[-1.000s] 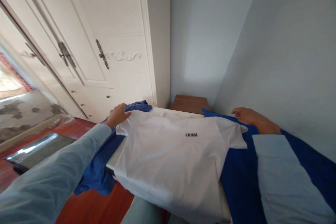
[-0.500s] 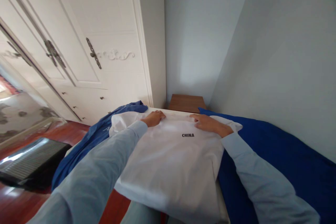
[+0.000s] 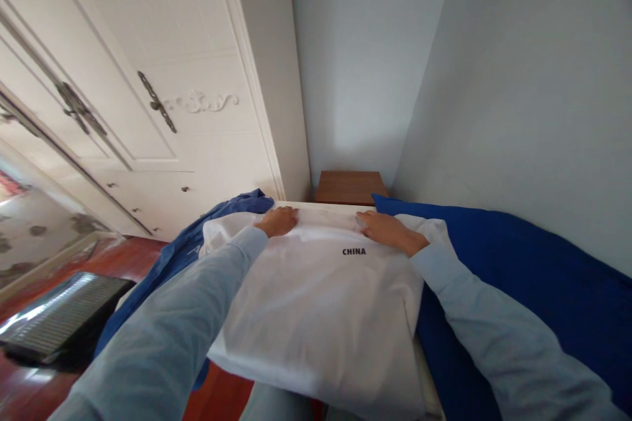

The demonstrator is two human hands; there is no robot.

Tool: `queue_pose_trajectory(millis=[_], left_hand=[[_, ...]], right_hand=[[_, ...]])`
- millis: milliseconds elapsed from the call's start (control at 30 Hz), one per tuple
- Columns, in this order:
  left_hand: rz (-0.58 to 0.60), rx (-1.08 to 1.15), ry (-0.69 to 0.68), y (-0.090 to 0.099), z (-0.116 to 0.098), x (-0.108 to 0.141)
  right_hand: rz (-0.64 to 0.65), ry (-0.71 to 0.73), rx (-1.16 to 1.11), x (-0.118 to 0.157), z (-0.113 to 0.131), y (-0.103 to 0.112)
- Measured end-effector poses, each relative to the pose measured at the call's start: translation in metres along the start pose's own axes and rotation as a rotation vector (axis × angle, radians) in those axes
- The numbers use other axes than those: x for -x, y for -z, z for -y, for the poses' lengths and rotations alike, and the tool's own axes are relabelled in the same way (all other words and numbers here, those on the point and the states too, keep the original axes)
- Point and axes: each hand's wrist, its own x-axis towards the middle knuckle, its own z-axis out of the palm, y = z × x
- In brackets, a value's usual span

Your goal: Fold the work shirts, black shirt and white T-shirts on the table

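A white T-shirt (image 3: pixel 316 302) with "CHINA" printed on its chest lies spread out in front of me, its collar end away from me and its hem draping over the near edge. My left hand (image 3: pixel 280 220) is closed on the shirt at the left of the neckline. On the other side of the collar, my right hand (image 3: pixel 388 230) grips the cloth with fingers bent. The fingertips of both hands are partly hidden in the fabric. Between the hands the neckline is drawn fairly straight.
Blue cloth (image 3: pixel 494 256) covers the surface on the right, and a blue garment (image 3: pixel 168 276) hangs over the left side. Beyond the far edge stands a brown wooden cabinet (image 3: pixel 350 185). A white wardrobe (image 3: pixel 197 33) is at left, with a black ribbed object (image 3: pixel 69 316) on the red floor.
My left hand has shifted slightly left and the neckline between my hands is wider and straighter. The view has turned a little to the right.
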Motion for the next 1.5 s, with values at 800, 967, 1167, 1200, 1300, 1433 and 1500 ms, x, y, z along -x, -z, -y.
queue_pose_trajectory(millis=[800, 967, 1167, 1200, 1300, 1433, 1500], left_hand=[[-0.269, 0.178, -0.185, 0.017, -0.057, 0.028], [-0.198, 0.220, -0.311, 0.002, -0.101, 0.032], [-0.107, 0.194, -0.223, -0.017, -0.118, 0.024], [-0.113, 0.190, -0.219, -0.019, -0.117, 0.024], [-0.127, 0.185, -0.218, -0.020, -0.116, 0.025], [-0.118, 0.170, -0.208, -0.023, -0.115, 0.023], [-0.117, 0.166, -0.200, -0.026, -0.114, 0.021]], right_hand=[[-0.305, -0.227, 0.079, 0.034, -0.014, 0.054], [-0.256, -0.635, -0.267, 0.102, -0.056, 0.060], [-0.160, -0.918, -0.796, 0.141, -0.062, 0.048], [-0.169, -0.910, -0.803, 0.143, -0.060, 0.048], [-0.194, -0.875, -0.812, 0.145, -0.055, 0.051], [-0.287, -0.797, -0.789, 0.153, -0.057, 0.062], [-0.308, -0.795, -0.709, 0.161, -0.062, 0.063]])
